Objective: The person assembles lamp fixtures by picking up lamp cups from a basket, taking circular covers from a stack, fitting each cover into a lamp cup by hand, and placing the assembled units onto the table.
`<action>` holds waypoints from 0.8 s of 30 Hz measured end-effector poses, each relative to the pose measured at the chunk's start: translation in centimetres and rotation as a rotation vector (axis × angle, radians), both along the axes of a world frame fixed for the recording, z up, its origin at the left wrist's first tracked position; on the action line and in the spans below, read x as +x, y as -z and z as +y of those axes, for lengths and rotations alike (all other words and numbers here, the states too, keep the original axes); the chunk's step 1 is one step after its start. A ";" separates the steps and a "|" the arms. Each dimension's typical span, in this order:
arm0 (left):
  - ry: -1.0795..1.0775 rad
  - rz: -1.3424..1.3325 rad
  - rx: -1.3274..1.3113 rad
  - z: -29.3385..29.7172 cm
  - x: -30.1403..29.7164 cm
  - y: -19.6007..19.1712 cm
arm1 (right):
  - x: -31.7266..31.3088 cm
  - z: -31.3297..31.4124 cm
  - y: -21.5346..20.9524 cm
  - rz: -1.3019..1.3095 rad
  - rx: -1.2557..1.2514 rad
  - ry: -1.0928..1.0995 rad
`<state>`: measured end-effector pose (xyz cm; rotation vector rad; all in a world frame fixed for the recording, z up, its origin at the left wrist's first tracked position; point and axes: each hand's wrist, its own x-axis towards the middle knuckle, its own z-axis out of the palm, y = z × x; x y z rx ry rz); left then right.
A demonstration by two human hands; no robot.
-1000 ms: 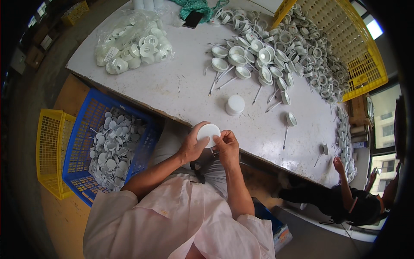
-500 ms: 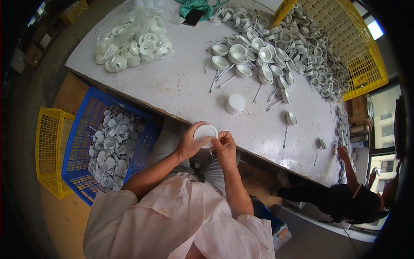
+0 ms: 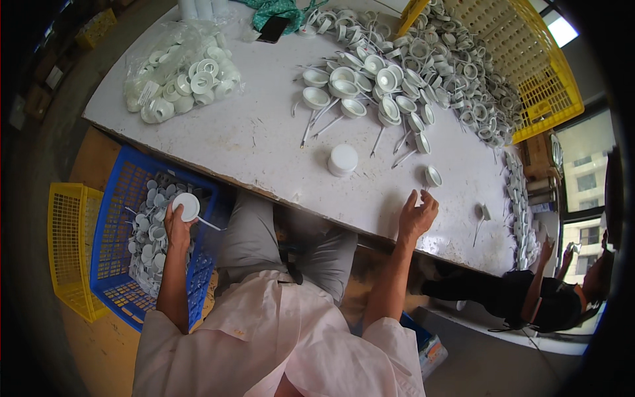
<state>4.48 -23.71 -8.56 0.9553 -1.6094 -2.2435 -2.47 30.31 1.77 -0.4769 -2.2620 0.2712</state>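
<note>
My left hand [image 3: 177, 228] is closed on a round white lamp [image 3: 187, 206], gripped by its edge over the blue crate [image 3: 108, 248]. A white cable sticks out from the lamp toward my knee. Over the table's front edge, my right hand [image 3: 418, 215] has its fingers apart. Its fingertips are just below a single white lamp cup [image 3: 433, 176], whose cable is mostly hidden by the hand; whether they touch it I cannot tell. Farther left on the table stands a short stack of white discs [image 3: 342, 160]. Similar white lamp pieces [image 3: 149, 255] fill part of the crate.
Many lamp cups with cables [image 3: 387, 79] spread from a tipped yellow crate [image 3: 552, 86]. A clear bag of white rings [image 3: 178, 83] lies at the table's left, with a phone [image 3: 274, 29] behind. Another yellow crate [image 3: 63, 245] flanks the blue one. A person [image 3: 529, 298] works at right.
My hands have parted from in front of my body. The left has carried the lamp left over the blue crate; the right has let go and reached right to the lone lamp cup.
</note>
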 end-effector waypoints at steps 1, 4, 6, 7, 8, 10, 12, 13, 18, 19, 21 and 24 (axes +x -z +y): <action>-0.001 -0.037 -0.052 -2.4 0.5 1.8 | -0.3 2.2 0.5 0.006 0.003 0.006; -0.156 -0.212 -0.067 -7.9 2.2 5.9 | -1.0 5.8 1.3 -0.160 0.059 0.209; -0.235 -0.258 -0.071 -12.5 4.2 10.1 | -1.6 6.1 1.2 -0.435 -0.101 0.250; -0.297 -0.320 -0.131 -14.7 5.7 11.9 | -1.6 6.1 1.4 -0.402 -0.143 0.221; -0.352 -0.384 -0.186 -15.6 6.7 12.9 | -1.4 6.0 1.6 -0.399 -0.144 0.214; -0.307 -0.574 -0.283 -15.7 7.6 13.3 | -0.8 5.8 1.7 -0.380 -0.159 0.182; -0.262 -0.765 -0.382 -15.7 8.0 13.5 | -0.3 5.1 1.8 -0.348 -0.185 0.142; -0.207 -0.665 -0.375 -14.9 7.8 13.9 | 0.0 4.4 1.6 -0.316 -0.210 0.106; 0.224 -0.121 -0.158 -0.3 3.0 5.2 | 2.0 1.1 1.9 -0.136 -0.501 -0.069; 0.361 -0.046 -0.156 3.0 2.1 2.1 | 2.3 0.1 2.4 -0.011 -0.591 -0.202; 0.627 0.096 -0.160 9.4 0.5 -3.5 | 3.1 -2.8 3.0 0.010 -0.931 -0.372; 0.821 0.403 0.099 16.7 -1.3 -7.9 | 4.6 -9.4 0.8 -0.025 -1.311 -0.621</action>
